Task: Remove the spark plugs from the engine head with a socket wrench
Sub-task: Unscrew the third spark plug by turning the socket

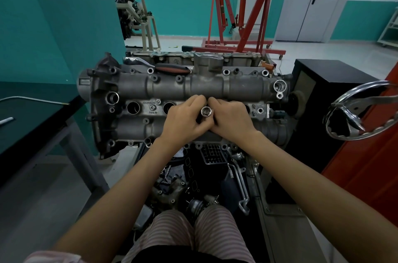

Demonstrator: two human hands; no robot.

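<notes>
The grey engine head (172, 86) lies across a stand in front of me, with round spark plug wells (133, 108) along its middle. Both hands meet over the centre of the head. A chrome socket (206, 111) points its open end up at me between them. My left hand (183, 120) curls round the socket's left side, and my right hand (231, 118) grips it from the right. What the socket sits on is hidden under my fingers. A ratchet wrench with a black and orange handle (172, 68) rests on the far edge of the head.
A chrome hand wheel (357, 109) sticks out at the right beside a black box (327, 81). A dark bench (32, 125) with a metal rod stands at the left. A red engine hoist (243, 15) is behind. Loose engine parts lie below the head.
</notes>
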